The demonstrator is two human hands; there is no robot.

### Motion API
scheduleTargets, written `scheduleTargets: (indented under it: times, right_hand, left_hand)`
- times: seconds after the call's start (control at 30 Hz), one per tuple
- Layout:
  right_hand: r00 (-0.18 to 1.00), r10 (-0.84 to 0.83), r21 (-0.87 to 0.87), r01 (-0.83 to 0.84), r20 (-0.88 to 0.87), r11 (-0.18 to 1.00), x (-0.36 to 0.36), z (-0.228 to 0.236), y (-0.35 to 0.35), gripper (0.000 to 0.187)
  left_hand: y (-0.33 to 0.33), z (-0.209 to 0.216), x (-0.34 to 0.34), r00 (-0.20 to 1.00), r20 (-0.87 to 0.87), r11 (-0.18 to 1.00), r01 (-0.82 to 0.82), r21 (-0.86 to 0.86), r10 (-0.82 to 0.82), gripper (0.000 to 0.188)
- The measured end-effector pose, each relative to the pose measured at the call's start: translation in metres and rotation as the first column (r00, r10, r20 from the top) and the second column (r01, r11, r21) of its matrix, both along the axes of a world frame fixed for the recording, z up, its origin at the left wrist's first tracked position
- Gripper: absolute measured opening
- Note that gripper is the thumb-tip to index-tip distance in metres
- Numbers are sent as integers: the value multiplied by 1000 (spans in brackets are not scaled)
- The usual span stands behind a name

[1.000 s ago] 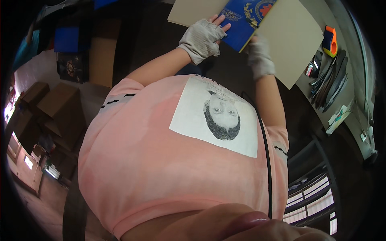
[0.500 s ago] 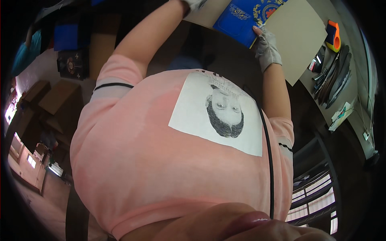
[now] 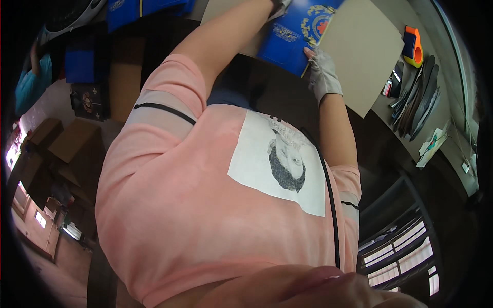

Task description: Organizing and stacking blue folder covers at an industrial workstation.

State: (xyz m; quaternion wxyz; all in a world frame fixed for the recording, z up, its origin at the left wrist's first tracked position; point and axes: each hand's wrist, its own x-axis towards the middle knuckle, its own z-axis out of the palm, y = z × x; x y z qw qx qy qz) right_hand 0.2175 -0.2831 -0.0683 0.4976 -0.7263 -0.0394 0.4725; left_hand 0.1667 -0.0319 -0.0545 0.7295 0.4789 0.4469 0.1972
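Note:
A blue printed panel point(image 3: 283, 47) with gold ornament and a round emblem lies at the top of the view. Along its right side is a plain grey-beige board point(image 3: 362, 56). My right hand point(image 3: 323, 74), in a whitish glove with the thumb tip bare, is closed at the panel's lower right edge, thumb on the blue face. Its other fingers are mostly hidden. My left hand point(image 3: 280, 9), gloved too, reaches to the panel's upper left side. The top edge of the picture cuts it off, so its fingers cannot be made out.
More blue printed pieces point(image 3: 149, 11) lie at the top left. An orange and dark blue tape dispenser point(image 3: 414, 47) and a stack of dark flat pieces point(image 3: 418, 100) are on the table at right. Brown cartons point(image 3: 77, 143) stand at left; another person's teal sleeve point(image 3: 33, 82) shows there.
My left arm has swung to the right, bringing that hand to the blue panel's upper left side. The view has shifted a little, and more blue pieces show at the top left.

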Motion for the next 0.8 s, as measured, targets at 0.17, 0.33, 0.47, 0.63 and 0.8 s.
scheduleTargets:
  times: [0.17, 0.33, 0.47, 0.63, 0.8]
  right_hand:
    - [711, 530, -219, -487, 463, 845, 38, -6, 17, 37]
    - [477, 709, -528, -473, 520, 706, 31, 15, 29, 45]
    - [484, 578, -409, -416, 656, 812, 55, -34, 16, 48]
    - [519, 664, -407, -529, 539, 745, 101, -73, 15, 50]
    - [452, 771, -524, -566, 449, 637, 85, -56, 33, 60]
  left_hand:
    - [44, -48, 8, 938, 317, 990, -131, -53, 141, 25]
    - [10, -41, -23, 989, 143, 949, -9, 314, -38, 31]
    - [-31, 3, -94, 848, -528, -209, 525, 825, 49, 42]
    - [-101, 16, -144, 986, -167, 395, 149, 907, 11, 56]
    - [-100, 1, -156, 939, -343, 617, 293, 731, -40, 64]
